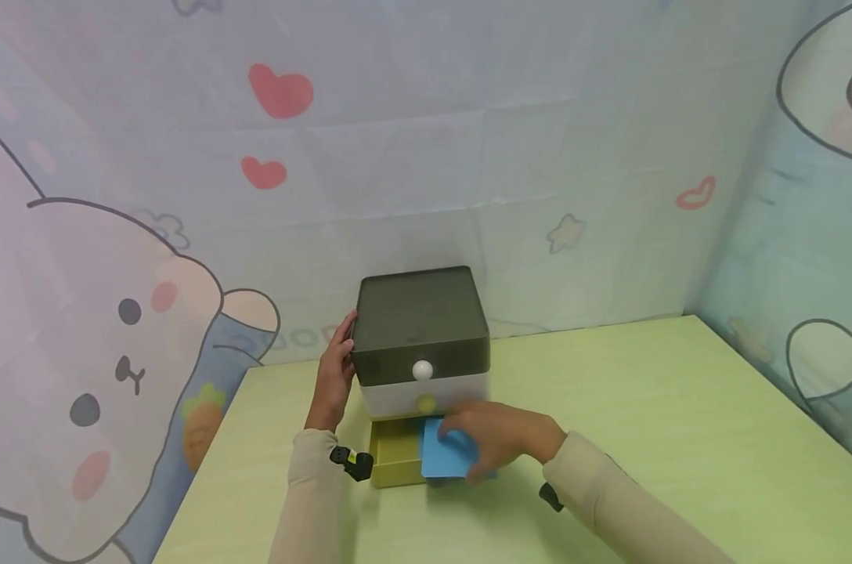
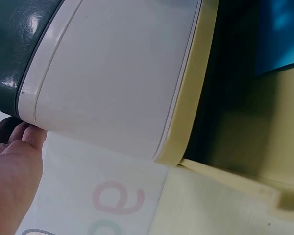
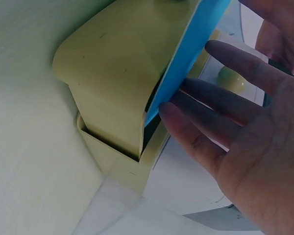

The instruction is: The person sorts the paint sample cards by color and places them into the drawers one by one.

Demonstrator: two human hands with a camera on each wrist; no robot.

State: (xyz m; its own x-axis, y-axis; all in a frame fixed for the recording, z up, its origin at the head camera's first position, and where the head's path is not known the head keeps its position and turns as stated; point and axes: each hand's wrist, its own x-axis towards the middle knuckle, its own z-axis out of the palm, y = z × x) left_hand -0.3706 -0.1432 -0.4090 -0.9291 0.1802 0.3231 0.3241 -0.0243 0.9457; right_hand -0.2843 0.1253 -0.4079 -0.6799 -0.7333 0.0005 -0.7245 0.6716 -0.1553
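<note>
A small drawer cabinet has a dark green top drawer with a white knob, a white middle drawer, and a yellow bottom drawer pulled out. A flat blue rectangular card lies tilted over the right part of that open drawer. My right hand is over the card; in the right wrist view its extended fingers touch the card's face, while the thumb is out of that view. My left hand rests along the cabinet's left side, fingers pointing upward, partly seen in the left wrist view.
The cabinet stands on a pale green table, near its back edge. Behind it hangs a cloth backdrop printed with hearts and cartoon animals. The yellow drawer's front juts toward me.
</note>
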